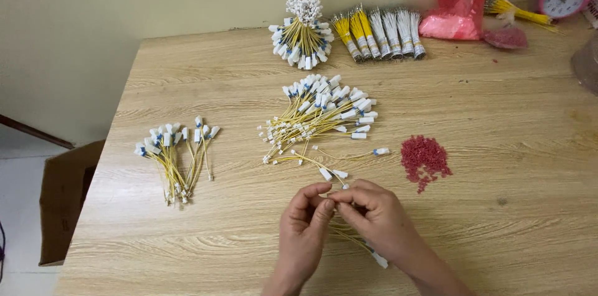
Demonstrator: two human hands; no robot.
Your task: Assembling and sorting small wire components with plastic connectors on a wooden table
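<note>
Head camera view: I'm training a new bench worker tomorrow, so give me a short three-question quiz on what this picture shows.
1. True or false: both hands meet at one point, pinching the end of a yellow wire.
2. Which lies nearest the right hand? A) the pink alarm clock B) the pile of small red pieces C) the cardboard box
3. Fill in: the small bunch of wires at the left of the table has yellow leads and ____ connectors.

Key
1. True: the left hand and right hand pinch together over the yellow wire.
2. B: the pile of small red pieces lies just beyond the right hand.
3. White: see the small bunch of wires on the table.
</note>
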